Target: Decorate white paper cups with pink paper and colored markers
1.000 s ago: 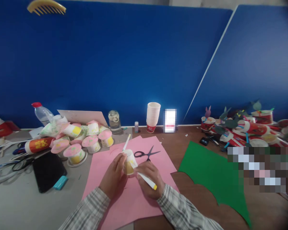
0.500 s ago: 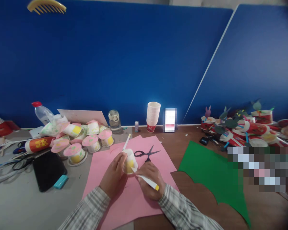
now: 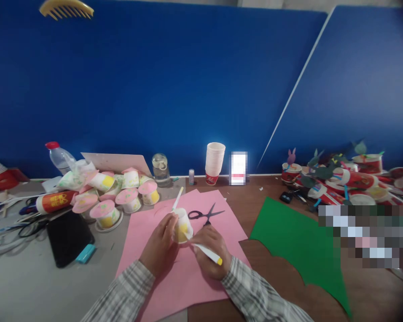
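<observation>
My left hand is wrapped round the left side of a small white paper cup with a yellow patch on it. A white marker with a yellow end is gripped in my right hand, its tip at the cup's yellow patch. Both hands are over pink paper sheets. Dark scissors lie spread apart on the paper just beyond my right hand. Behind the cup, a slim white and yellow pen or cap slants up from near my left fingertips.
Pink-topped decorated cups, a black phone-like slab and a blue eraser-like block are at left. A stack of paper cups stands at the back. Green paper and a pile of red cup crafts are on the right.
The marker's tip has shifted very slightly on the cup. Both hands keep their hold, almost unmoved. At the far right edge, a blurred hand-like shape has gone from the red cups.
</observation>
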### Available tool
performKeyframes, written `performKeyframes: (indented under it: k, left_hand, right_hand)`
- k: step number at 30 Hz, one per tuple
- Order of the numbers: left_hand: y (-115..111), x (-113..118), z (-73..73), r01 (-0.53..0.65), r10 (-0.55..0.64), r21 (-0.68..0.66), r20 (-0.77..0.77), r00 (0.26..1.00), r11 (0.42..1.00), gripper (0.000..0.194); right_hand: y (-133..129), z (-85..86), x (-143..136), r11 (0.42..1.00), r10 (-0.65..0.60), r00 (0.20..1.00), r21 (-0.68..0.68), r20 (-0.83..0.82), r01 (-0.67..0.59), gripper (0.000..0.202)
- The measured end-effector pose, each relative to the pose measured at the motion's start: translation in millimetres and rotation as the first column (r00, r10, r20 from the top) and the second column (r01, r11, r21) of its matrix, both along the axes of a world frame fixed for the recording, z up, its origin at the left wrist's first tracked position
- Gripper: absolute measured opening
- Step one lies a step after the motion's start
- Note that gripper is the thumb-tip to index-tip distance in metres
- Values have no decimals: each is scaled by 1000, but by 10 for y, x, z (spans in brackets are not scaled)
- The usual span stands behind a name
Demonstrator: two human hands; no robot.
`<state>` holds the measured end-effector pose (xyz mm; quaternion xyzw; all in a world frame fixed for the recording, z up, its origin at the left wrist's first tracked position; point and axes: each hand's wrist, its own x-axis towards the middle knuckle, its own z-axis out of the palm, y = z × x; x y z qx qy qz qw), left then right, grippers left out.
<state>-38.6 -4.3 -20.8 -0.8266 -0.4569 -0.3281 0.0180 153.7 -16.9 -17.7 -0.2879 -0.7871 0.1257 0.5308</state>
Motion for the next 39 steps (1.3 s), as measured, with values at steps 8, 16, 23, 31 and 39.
performKeyframes:
  k: [8,16,23,31,39]
  left_hand:
    - [3,1,8,4,-4,5,5,1000,1000,68]
    - [5,-8,5,-6,6,-19,15,1000,1000,67]
    - [0,-6,13,-5,5,-22,9,1000,1000,67]
    - [-8,1,52,-1,1,-7,5,1000,1000,68]
    - [7,0,23,-7,7,-17,0,1000,1000,68]
  right_hand:
    - [-10,-6,-6,1000,-3,1000,-1,-27,3,31]
    - [4,8,-1,1000,10,1000,9,16,-10,29]
    - [-9,52,17,1000,28,999,1,44,-28,29]
    - [0,25,21,999,50,994,-26,100,-48,23]
    - [7,8,21,998,57,992,-21,113,-55,27]
